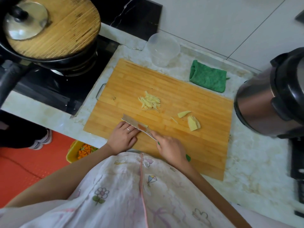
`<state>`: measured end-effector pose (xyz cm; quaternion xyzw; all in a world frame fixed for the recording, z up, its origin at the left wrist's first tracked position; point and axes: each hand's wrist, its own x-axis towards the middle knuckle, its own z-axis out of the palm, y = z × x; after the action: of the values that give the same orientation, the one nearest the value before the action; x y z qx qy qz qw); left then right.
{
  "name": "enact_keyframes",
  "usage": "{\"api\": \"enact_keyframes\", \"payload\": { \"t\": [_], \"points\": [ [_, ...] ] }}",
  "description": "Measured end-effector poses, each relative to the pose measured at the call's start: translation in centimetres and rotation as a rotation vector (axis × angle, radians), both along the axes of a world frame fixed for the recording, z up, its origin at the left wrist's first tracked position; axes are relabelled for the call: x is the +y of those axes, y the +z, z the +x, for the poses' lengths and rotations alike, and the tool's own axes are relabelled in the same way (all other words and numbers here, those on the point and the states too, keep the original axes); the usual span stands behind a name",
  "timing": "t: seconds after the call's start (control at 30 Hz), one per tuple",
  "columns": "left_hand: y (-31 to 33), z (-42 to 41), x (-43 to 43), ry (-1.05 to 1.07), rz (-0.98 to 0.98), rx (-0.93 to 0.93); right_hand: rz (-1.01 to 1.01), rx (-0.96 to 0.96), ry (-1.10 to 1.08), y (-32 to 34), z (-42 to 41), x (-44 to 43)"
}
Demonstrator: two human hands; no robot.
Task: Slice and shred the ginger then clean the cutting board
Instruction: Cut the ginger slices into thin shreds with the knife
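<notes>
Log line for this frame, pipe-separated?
right hand grips knife | left hand touches knife | ginger shreds piled on cutting board | ginger chunks unshredded

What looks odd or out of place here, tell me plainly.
An orange-red smear sits on the knife blade near the handle; odd, since the ginger shreds are pale yellow. Nothing else stands out.

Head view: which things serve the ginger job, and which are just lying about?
Job: cutting board, knife in the right hand, ginger shreds, ginger chunks, green cloth, likely for cleaning.
Lying about: clear tub, steel cooker, covered wok, yellow bin.
</notes>
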<state>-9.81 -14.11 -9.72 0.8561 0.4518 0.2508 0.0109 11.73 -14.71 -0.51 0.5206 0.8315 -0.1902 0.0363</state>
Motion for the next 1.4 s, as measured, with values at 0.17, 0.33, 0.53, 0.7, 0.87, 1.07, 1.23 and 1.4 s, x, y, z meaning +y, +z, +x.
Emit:
{"api": "enact_keyframes", "payload": {
  "t": [0.17, 0.33, 0.53, 0.7, 0.87, 1.07, 1.23, 1.4],
  "points": [
    [0.1, -0.1, -0.1, 0.018, -0.05, 0.022, -0.026, -0.074, -0.037, 0.5, -1.4, 0.2],
    [0.1, -0.1, -0.3, 0.037, -0.032, 0.007, -0.008, -0.109, -0.033, 0.8, -1.8, 0.1],
    [0.1, 0.0, -0.4, 0.046, 0.009, -0.019, -0.025, -0.113, -0.038, 0.7, -1.8, -0.2],
    [0.0, -0.1, -0.1, 0.045, 0.02, -0.011, -0.041, -0.112, -0.047, 1.3, -1.7, -0.2],
    [0.1, -0.2, -0.1, 0.04, 0.023, -0.014, -0.031, -0.11, -0.056, 1.4, -1.6, 0.0],
    [0.2, -0.2, 0.1, 0.021, 0.005, -0.009, -0.062, -0.059, -0.114, 1.9, -1.5, 0.5],
    [0.1, -0.2, 0.1, 0.026, 0.035, -0.008, -0.091, -0.083, -0.08, 1.9, -1.5, 0.5],
    [0.1, -0.3, 0.0, 0.036, 0.058, 0.006, -0.095, -0.087, -0.07, 1.9, -1.6, 0.5]
  ]
}}
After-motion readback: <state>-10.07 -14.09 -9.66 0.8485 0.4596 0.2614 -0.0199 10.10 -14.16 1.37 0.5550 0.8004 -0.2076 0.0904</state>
